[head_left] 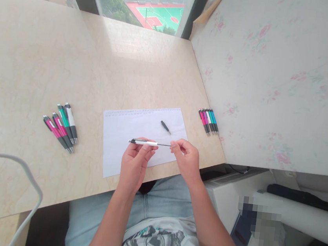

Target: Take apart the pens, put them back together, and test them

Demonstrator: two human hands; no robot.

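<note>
Two hands meet over the white paper sheet point(138, 143): your left hand point(134, 163) grips the white pen barrel point(145, 142), and your right hand point(186, 159) pinches the thin refill point(164, 144) at its end. The step looks like refill fitting; keep it straight. A black tip piece point(165, 126) lies on the sheet, pen clusters point(61, 126) point(209, 121) flank it on the beige marble-look desk point(40, 65), and a window point(142, 0) lies beyond.
</note>
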